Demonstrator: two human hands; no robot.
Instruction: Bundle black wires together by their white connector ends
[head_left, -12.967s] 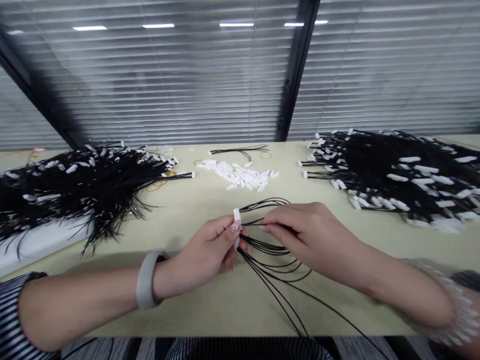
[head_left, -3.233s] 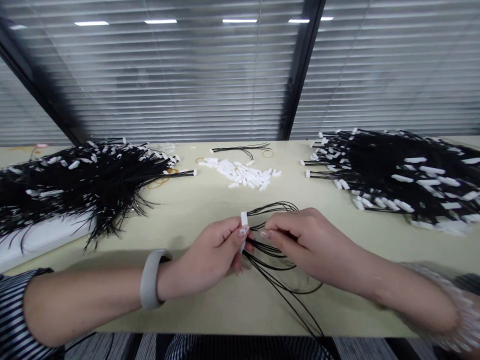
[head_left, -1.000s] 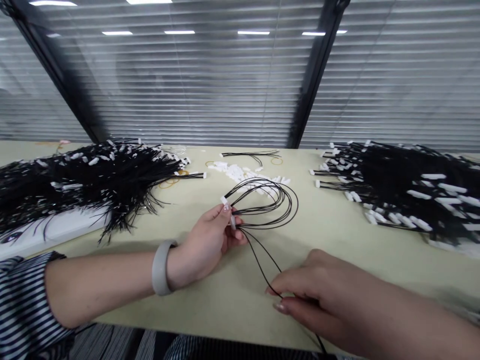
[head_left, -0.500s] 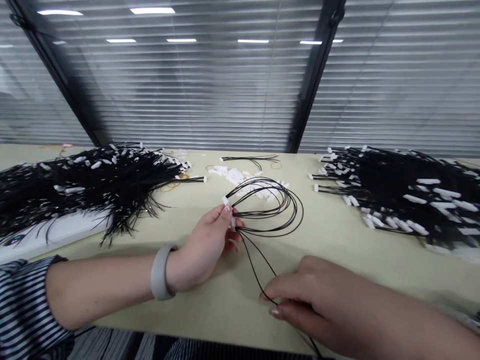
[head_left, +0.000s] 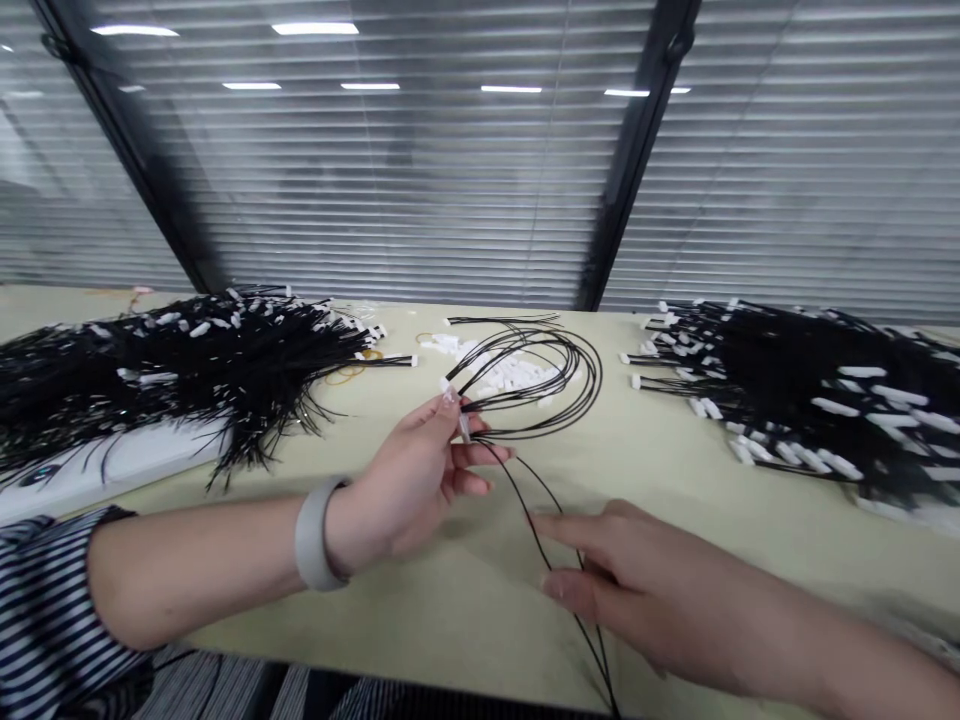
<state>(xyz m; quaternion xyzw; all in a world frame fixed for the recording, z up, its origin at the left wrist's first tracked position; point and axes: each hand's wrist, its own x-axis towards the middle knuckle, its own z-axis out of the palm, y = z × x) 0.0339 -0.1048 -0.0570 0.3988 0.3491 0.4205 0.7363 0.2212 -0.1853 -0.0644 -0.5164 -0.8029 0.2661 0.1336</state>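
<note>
My left hand (head_left: 431,455) is closed on a wire harness, pinching its white connectors (head_left: 463,425) between thumb and fingers. From there the harness's thin black wires (head_left: 596,375) bow out to the right in a wide loop above the table. Two loose wires run down from the grip toward the table's front edge and meet near the bottom of the view. Beside them, my right hand (head_left: 622,575) has thumb and index finger apart, with the wires passing at the fingertips. Its other fingers are curled under and partly hidden.
A large heap of black wires with white connectors (head_left: 225,345) lies at the left, partly over a white box-like object (head_left: 165,460). Another such heap (head_left: 795,370) covers the right. Behind the loop are scattered white connectors (head_left: 517,375) and yellow rubber bands (head_left: 345,372).
My left hand has raised the wire loop slightly, and its lower fingers have spread. My right thumb and index finger have parted, and the two loose wires now hang further down past them.
</note>
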